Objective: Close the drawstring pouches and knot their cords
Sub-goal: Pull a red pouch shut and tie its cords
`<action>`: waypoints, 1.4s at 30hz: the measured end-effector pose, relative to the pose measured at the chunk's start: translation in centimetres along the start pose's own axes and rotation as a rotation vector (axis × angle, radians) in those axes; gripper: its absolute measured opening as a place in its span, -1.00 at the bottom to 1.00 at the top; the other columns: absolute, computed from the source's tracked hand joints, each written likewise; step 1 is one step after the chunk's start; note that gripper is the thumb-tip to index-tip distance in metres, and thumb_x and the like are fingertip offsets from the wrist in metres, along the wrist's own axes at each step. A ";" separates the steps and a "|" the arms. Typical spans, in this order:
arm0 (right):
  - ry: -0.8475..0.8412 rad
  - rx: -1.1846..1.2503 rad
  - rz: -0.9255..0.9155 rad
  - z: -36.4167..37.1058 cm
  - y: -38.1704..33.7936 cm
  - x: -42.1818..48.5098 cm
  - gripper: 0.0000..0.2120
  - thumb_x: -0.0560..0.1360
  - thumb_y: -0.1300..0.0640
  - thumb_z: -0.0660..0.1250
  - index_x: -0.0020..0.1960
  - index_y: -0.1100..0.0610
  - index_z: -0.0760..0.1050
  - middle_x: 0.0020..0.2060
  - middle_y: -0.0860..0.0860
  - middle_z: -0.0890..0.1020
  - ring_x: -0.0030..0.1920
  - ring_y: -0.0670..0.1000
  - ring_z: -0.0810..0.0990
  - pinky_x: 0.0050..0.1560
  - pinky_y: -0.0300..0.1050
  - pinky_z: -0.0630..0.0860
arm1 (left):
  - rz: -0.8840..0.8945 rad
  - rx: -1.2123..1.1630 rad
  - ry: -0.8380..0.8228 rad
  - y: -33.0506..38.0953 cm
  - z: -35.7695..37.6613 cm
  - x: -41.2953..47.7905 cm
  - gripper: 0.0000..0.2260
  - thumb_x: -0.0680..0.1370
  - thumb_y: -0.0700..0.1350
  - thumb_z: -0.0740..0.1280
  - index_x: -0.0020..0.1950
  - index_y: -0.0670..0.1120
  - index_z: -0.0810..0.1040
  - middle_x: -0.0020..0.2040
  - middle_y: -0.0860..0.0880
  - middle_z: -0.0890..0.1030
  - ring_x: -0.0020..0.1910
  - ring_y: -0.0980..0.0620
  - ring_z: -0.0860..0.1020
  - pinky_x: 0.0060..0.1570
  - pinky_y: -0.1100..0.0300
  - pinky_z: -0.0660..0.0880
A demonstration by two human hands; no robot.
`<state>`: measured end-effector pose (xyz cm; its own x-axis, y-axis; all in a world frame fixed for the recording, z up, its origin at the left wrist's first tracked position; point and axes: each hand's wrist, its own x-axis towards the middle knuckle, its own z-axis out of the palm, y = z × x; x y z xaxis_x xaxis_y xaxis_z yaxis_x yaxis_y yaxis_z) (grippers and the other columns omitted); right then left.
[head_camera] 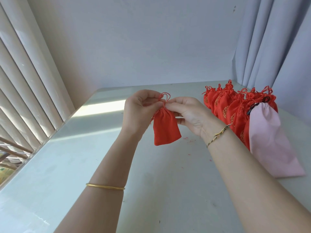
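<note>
Background stuff only: a pale, glossy tabletop [80, 165] with some scuffs and a few tiny red flecks [187, 138] scattered on it. A bright strip of sunlight [101, 108] falls across its far left part. Cream vertical blinds [25, 73] run down the left side, and at the bottom left corner there's a bit of wooden railing [11, 148] showing past them. Plain bluish-white wall [151, 39] behind the table, and a grey-blue curtain [269, 39] hangs in folds in the right corner.
</note>
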<state>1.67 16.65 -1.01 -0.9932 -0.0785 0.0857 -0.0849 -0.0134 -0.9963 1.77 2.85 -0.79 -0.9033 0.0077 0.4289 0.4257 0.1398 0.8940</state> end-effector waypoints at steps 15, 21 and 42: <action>-0.052 0.282 0.131 -0.6 0.9 0.5 -0.63 0.53 0.04 0.25 -0.44 0.06 0.35 -0.42 -0.01 0.47 -0.27 0.03 0.43 -0.06 -0.06 0.33 | -0.096 -0.080 -0.106 -0.1 0.1 0.1 -0.81 0.43 -0.39 0.39 -0.13 -0.11 0.59 -0.25 -0.09 0.64 -0.26 -0.02 0.57 -0.14 0.14 0.55; -0.091 0.304 0.010 -1.2 0.4 0.1 -0.85 0.53 0.22 0.24 -0.20 0.14 0.50 -0.33 0.01 0.60 -0.34 -0.06 0.57 -0.30 -0.27 0.48 | -0.176 -0.139 -0.072 -0.4 -0.4 0.4 -0.86 0.45 -0.38 0.38 -0.12 -0.15 0.59 -0.23 -0.12 0.63 -0.25 -0.03 0.59 -0.06 0.08 0.58; 0.201 -0.427 -0.290 -1.3 0.6 0.5 -0.93 0.45 0.27 0.36 -0.18 0.15 0.51 -0.27 0.06 0.61 -0.29 -0.08 0.54 -0.26 -0.34 0.42 | -0.229 -0.115 -0.093 -0.5 -0.2 0.3 -0.90 0.47 -0.32 0.37 -0.20 -0.15 0.60 -0.32 -0.04 0.63 -0.36 0.12 0.58 -0.14 0.18 0.52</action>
<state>0.99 17.94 -1.57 -0.9163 0.0607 0.3958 -0.3403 0.4029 -0.8496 1.31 2.62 -1.04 -0.9754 0.0804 0.2052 0.2086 0.0355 0.9774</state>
